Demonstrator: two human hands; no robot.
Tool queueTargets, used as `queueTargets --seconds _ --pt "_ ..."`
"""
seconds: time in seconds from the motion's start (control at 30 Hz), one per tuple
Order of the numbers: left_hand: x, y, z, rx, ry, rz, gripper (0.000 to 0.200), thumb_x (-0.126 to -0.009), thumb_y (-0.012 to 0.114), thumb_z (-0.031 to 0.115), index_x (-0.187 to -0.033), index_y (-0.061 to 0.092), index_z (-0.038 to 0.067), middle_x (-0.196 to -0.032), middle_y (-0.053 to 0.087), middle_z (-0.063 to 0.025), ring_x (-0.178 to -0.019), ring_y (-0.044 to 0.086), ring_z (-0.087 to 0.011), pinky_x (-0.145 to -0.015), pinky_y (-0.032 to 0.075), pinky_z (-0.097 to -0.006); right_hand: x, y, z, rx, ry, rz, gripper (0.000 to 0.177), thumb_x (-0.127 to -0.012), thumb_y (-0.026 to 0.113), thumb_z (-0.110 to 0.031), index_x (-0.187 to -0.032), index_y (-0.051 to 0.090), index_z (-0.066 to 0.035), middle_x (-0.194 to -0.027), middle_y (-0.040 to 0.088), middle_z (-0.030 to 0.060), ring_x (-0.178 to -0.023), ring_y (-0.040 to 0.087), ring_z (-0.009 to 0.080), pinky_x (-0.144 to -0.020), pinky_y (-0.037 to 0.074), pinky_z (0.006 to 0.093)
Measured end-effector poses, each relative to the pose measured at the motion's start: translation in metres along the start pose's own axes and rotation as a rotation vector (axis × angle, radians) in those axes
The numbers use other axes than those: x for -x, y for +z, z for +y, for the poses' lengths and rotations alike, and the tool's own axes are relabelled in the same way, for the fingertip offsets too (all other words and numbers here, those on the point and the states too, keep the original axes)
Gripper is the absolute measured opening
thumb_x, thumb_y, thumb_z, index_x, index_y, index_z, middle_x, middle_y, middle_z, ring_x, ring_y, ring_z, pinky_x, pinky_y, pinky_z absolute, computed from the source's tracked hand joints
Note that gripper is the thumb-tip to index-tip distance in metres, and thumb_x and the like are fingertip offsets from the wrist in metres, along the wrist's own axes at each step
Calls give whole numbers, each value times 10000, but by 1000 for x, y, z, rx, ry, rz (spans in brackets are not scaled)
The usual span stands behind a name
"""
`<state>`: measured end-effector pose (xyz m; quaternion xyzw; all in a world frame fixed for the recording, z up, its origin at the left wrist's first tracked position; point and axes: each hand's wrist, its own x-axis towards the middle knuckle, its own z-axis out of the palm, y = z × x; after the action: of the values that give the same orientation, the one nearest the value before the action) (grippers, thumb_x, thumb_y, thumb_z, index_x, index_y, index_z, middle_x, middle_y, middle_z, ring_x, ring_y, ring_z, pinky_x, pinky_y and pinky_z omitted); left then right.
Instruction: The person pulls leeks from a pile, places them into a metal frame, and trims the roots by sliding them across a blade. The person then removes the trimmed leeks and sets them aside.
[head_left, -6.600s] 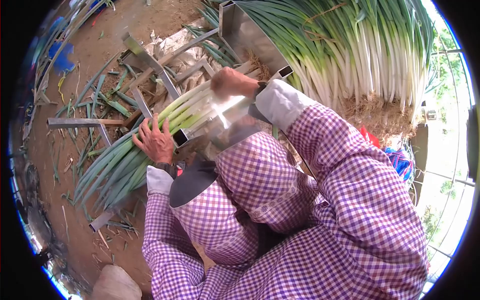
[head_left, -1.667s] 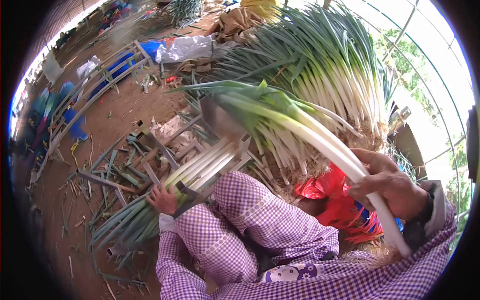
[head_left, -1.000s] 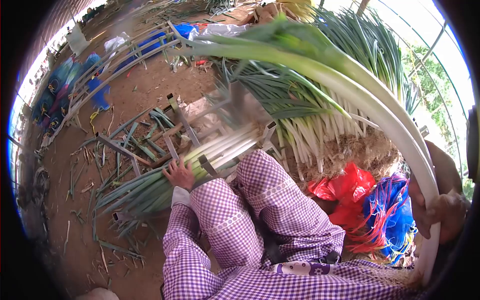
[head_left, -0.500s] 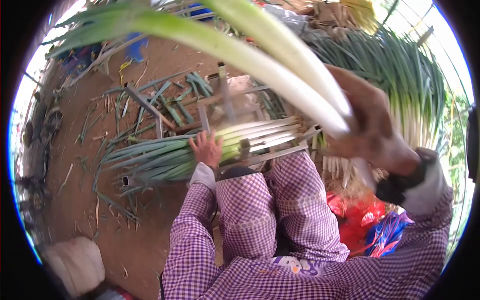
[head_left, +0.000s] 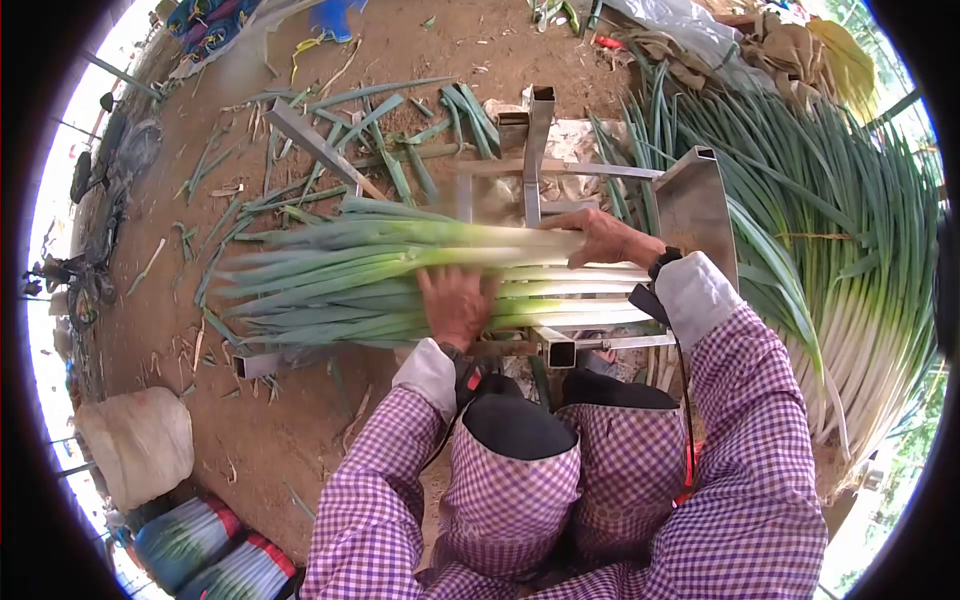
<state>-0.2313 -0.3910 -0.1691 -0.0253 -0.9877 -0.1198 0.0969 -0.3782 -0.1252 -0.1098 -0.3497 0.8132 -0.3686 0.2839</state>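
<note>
A layer of leeks (head_left: pixel 360 290) lies across a metal frame (head_left: pixel 562 350) in front of my knees, green leaves to the left and white ends to the right. My left hand (head_left: pixel 457 303) rests on the middle of the layer with its fingers spread, slightly blurred. At the far side, my right hand (head_left: pixel 600 238) is closed around the white ends of leeks just placed against the others. How many it holds cannot be told. The upright metal plate (head_left: pixel 695 205) of the frame stands right of that hand.
A large heap of leeks (head_left: pixel 830 220) lies at the right. Cut leaf pieces (head_left: pixel 400 150) litter the dirt floor (head_left: pixel 240 420) beyond the frame. A pale sack (head_left: pixel 135 445) and wrapped leek bundles (head_left: pixel 190 535) are at the lower left. Crumpled sacks (head_left: pixel 790 50) lie at the upper right.
My right hand has come down from the raised right with leeks, which now lie along the far side of the layer. My left hand stays on the layer. The view has shifted.
</note>
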Motion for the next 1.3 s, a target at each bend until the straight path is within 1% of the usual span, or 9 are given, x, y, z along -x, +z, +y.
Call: queueTargets --seconds 0.43,0.6,0.73,0.83,0.93,0.97,1.03,1.1,1.3 --pt "-2 -9 4 26 34 44 509 -912 684 453 -1325 691 154 -1310 616 -114 -1300 506 -322 -1197 245 -557 6 -7 62 -198 185 -5 682 -684 857 -52 -1342 693 -129 -1234 737 111 -1136 673 248 -1016 509 377" --pt "2 -14 -2 229 20 211 482 -874 754 338 -1300 695 119 -1343 597 -114 -1319 494 -315 -1183 284 -539 1 -6 67 -272 262 -23 682 -688 857 -49 -1346 692 -121 -1244 734 105 -1136 666 233 -1010 504 366" --pt "-5 -26 -12 111 79 126 459 -878 755 272 -1294 687 91 -1353 587 -114 -1333 487 -307 -1174 305 -511 3 -9 66 -203 273 -40 706 -723 814 25 -1398 659 -113 -1253 720 84 -1067 665 168 -944 538 338" --pt "-27 -17 -26 50 112 95 442 -908 726 262 -1305 674 74 -1321 594 -96 -1293 511 -304 -1145 341 -481 3 -10 64 -116 197 -35 623 -772 822 -81 -1376 675 -112 -1250 723 102 -1065 683 215 -951 535 351" --pt "-27 -11 -19 -30 73 55 442 -916 721 287 -1305 677 83 -1324 596 -78 -1278 519 -298 -1126 358 -482 12 -2 56 -13 306 161 482 -801 829 -216 -1268 748 -127 -1117 769 151 -1009 726 283 -941 548 383" --pt "-27 -11 -18 -56 76 74 437 -924 713 305 -1306 681 96 -1314 599 -65 -1273 520 -293 -1112 369 -481 11 4 68 61 116 209 443 -851 796 -328 -1246 756 -131 -1112 765 181 -987 737 320 -910 561 409" --pt "-26 -8 -19 -70 83 75 427 -929 708 307 -1306 683 107 -1307 597 -63 -1267 521 -292 -1112 369 -479 9 26 57 226 291 370 399 -863 786 -370 -1175 777 -121 -1060 763 194 -975 736 333 -887 565 431" --pt "-26 -8 -18 -77 71 59 415 -946 688 311 -1320 678 132 -1301 592 -56 -1272 511 -290 -1115 364 -480 -1 56 67 -11 256 525 361 -868 778 -394 -1094 780 -113 -983 762 173 -949 726 344 -930 525 461" --pt "-26 -5 -18 -97 59 29 427 -952 681 323 -1337 663 140 -1362 580 -35 -1308 489 -284 -1138 339 -481 -21 66 59 364 11 760 265 -839 775 -349 -1004 751 -143 -904 718 100 -945 685 294 -947 424 449"
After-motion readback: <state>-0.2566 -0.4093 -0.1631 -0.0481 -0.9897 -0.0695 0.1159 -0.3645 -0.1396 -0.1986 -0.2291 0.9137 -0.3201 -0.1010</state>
